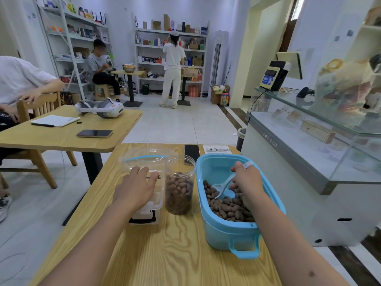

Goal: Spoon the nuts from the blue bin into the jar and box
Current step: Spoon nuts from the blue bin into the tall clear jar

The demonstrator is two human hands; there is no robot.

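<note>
A blue bin (222, 230) stands on the right of the wooden table, with brown nuts (226, 207) heaped in its near half. My right hand (246, 180) is inside the bin and grips a pale blue spoon (221, 187), whose bowl lies on the nuts. A clear plastic jar (179, 185), open at the top, stands left of the bin and is mostly full of nuts. Left of the jar is a clear box (156, 205) with a black latch. My left hand (137, 187) rests flat over the box with its fingers straight. What the box holds is hidden.
A clear lid with a blue strip (147, 157) lies behind the box. A black phone (191, 152) and a paper (216, 149) lie at the table's far edge. A glass counter (309, 141) stands close on the right, another table (68, 133) to the left.
</note>
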